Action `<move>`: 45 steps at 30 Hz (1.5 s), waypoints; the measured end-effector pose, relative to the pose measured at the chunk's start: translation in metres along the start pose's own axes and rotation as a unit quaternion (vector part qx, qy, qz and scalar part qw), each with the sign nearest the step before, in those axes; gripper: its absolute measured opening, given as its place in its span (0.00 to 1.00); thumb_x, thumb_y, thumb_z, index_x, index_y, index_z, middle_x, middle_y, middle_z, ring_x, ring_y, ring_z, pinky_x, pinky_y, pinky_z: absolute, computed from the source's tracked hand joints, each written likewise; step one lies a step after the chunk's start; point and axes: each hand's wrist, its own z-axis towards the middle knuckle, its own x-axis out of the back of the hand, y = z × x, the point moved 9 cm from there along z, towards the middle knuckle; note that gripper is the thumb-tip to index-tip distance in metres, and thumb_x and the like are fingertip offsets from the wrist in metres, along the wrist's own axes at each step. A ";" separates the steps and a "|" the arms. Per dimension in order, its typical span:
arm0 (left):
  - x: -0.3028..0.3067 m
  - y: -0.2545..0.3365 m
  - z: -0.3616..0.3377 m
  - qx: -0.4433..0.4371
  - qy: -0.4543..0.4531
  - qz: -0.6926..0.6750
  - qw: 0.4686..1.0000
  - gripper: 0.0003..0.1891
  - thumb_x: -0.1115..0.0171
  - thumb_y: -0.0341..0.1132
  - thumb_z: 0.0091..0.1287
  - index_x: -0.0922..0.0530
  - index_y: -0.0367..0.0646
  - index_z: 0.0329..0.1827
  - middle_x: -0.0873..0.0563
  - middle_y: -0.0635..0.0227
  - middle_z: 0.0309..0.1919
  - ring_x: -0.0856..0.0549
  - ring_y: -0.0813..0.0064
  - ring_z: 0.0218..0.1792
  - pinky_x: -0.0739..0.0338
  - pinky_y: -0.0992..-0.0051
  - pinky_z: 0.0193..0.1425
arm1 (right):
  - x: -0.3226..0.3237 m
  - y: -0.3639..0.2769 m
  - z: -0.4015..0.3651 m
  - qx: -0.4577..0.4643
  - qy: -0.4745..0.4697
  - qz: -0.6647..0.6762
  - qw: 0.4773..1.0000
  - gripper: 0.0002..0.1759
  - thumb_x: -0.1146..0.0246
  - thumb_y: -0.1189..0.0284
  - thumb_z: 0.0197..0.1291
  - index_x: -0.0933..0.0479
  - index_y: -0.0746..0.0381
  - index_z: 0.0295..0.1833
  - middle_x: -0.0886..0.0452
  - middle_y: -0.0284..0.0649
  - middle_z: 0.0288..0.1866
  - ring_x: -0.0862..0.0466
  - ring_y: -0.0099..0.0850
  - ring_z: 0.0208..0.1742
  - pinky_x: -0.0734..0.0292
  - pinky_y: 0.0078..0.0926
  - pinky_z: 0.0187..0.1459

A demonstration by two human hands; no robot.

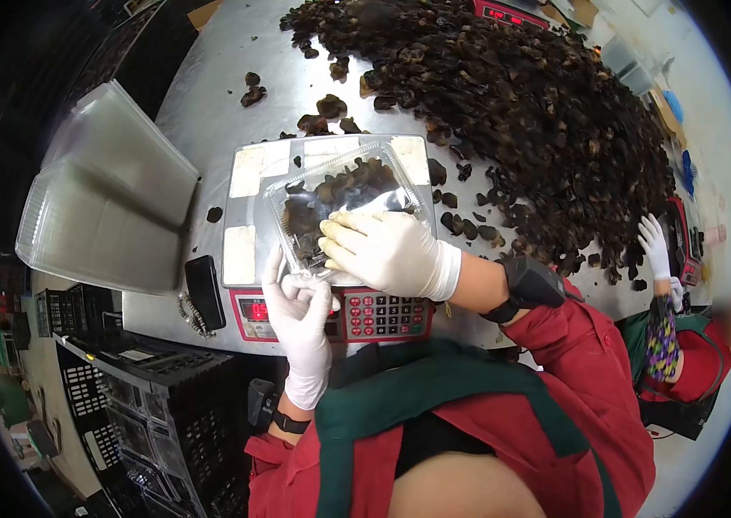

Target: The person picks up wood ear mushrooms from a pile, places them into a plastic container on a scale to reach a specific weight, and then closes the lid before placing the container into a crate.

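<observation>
A clear plastic container [394,161] with dark wood ear mushrooms [357,183] in it sits tilted on the platform of a red weighing scale [383,314]. My right hand [387,250], in a white glove, lies over the container's near right part with its fingers stretched out and touching it. My left hand [301,315], gloved too, is at the container's near left corner. Its fingers are curled against the edge there, above the scale's display; the fingertips are partly hidden.
A large pile of wood ear mushrooms [521,104] covers the metal table's far right. Nested clear containers [111,194] stand left, near a phone [204,292] and a coiled cord [195,315]. Black crates [150,388] are below. A co-worker's gloved hand [655,246] reaches the pile's right edge.
</observation>
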 end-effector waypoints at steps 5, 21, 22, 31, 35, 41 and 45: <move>0.003 -0.005 0.002 -0.018 0.001 0.002 1.000 0.35 0.41 0.17 0.67 0.43 0.36 0.77 0.20 0.71 0.35 0.21 0.84 0.31 0.24 0.84 0.38 | -0.002 -0.002 0.000 0.006 0.008 -0.002 1.000 0.15 0.33 0.63 0.56 0.16 0.61 0.45 0.13 0.41 0.50 0.13 0.33 0.52 0.17 0.27 0.45; -0.001 -0.006 0.004 -0.020 0.029 -0.049 0.998 0.32 0.48 0.19 0.66 0.42 0.38 0.75 0.17 0.70 0.34 0.26 0.86 0.23 0.32 0.86 0.26 | -0.007 -0.028 0.024 0.060 -0.091 0.003 0.994 0.11 0.37 0.64 0.50 0.21 0.60 0.33 0.23 0.35 0.33 0.21 0.30 0.37 0.25 0.24 0.29; -0.002 -0.006 0.004 -0.020 0.026 -0.050 0.998 0.32 0.48 0.19 0.66 0.42 0.38 0.75 0.17 0.70 0.34 0.26 0.86 0.23 0.32 0.86 0.26 | -0.008 -0.025 0.025 0.058 -0.091 0.000 0.994 0.11 0.37 0.64 0.50 0.21 0.60 0.33 0.23 0.35 0.33 0.21 0.30 0.37 0.25 0.24 0.29; -0.006 -0.003 0.000 -0.010 0.036 -0.101 0.994 0.33 0.49 0.20 0.64 0.43 0.35 0.76 0.23 0.72 0.24 0.28 0.85 0.19 0.32 0.86 0.23 | 0.052 0.044 0.079 -0.042 0.057 -0.074 0.995 0.09 0.36 0.69 0.50 0.23 0.58 0.38 0.23 0.36 0.32 0.19 0.34 0.35 0.23 0.29 0.34; -0.011 -0.002 -0.003 0.001 0.023 -0.053 0.998 0.36 0.47 0.21 0.66 0.46 0.36 0.78 0.23 0.71 0.26 0.28 0.83 0.21 0.31 0.84 0.25 | 0.053 0.075 0.098 -0.054 0.136 -0.067 0.987 0.07 0.34 0.71 0.51 0.23 0.58 0.37 0.22 0.36 0.35 0.19 0.37 0.42 0.22 0.35 0.46; -0.001 -0.005 -0.008 0.020 0.016 -0.032 0.999 0.33 0.44 0.25 0.72 0.46 0.36 0.79 0.24 0.73 0.26 0.27 0.85 0.24 0.30 0.85 0.30 | 0.045 0.075 0.060 -0.139 0.073 -0.039 0.987 0.12 0.26 0.62 0.50 0.20 0.56 0.34 0.22 0.35 0.37 0.23 0.37 0.41 0.30 0.34 0.45; 0.015 0.001 -0.006 -0.004 0.016 0.027 1.000 0.32 0.44 0.29 0.74 0.46 0.34 0.78 0.27 0.75 0.26 0.29 0.85 0.24 0.32 0.85 0.29 | -0.003 0.075 0.024 -0.202 -0.111 -0.016 0.973 0.16 0.27 0.55 0.52 0.15 0.56 0.37 0.21 0.34 0.37 0.22 0.35 0.48 0.32 0.37 0.56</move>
